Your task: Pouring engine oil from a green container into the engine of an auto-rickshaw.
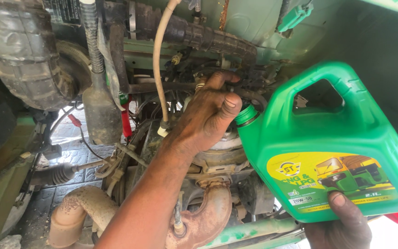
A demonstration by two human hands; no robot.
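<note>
1. At the far left we noted a ribbed black hose (21, 50) and a dusty cylindrical canister (101, 113) hanging below a corrugated line; neither was touched by a hand. What lay behind them was in deep shade and could not be made out.

2. Lower left, a rusted exhaust pipe (81, 207) curved under the engine (222, 157). Its run was partly covered by the person's forearm.

3. Centre: the left hand (208, 117) reached up into the engine bay, fingers curled among the black hoses, thumb pressed just beside the neck of the jug. Its grip appeared to close on some fitting, but the fingertips were buried among the hoses, so we could not tell what it held, if anything.

4. Right: the green oil jug (332, 152) was held tilted, its neck (246, 114) pointing toward the engine and meeting the left thumb. The right hand (342, 221) supported it from beneath, its grip cupping the bottom edge with the thumb on the label.

5. Judgement: the step in hand looked to be lining up the jug's mouth with a filler opening. The next move would call for a steady tilt with the neck kept over that opening, lest oil run onto the engine.

6. Hidden: the opening itself was not visible; whether the neck was capped or open could not be settled; the right hand was cut off by the lower edge.
</note>
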